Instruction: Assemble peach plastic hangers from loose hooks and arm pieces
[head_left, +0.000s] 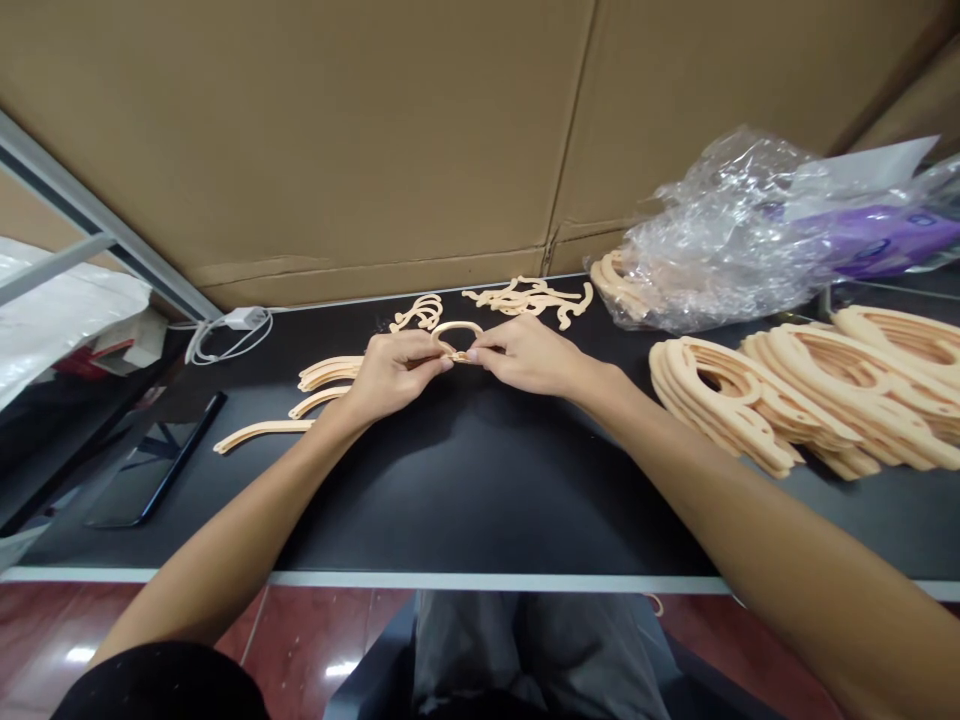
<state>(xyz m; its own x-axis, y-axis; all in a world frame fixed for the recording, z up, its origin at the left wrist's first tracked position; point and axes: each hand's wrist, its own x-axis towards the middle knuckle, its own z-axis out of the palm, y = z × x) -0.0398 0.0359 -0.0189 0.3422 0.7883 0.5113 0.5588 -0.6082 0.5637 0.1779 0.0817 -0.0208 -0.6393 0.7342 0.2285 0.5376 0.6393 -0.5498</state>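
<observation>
Both arms are uncovered along their whole visible length, the slim left forearm (247,530) and right forearm (735,520) ending in the left grip (390,375) and right grip (529,355), which are bare hands. A rounded patch of black fabric sleeve (161,685) covers the left upper arm at the bottom edge. Grey creased cloth trousers (525,650) cover the lap, low in the middle between the arms.

Ring piece (457,327) above table (465,500) centre; curved strips (330,372), phone (154,462) left; stacked frames (750,405) right, bag (720,250) behind them.

Even light, sharp, edges warped
</observation>
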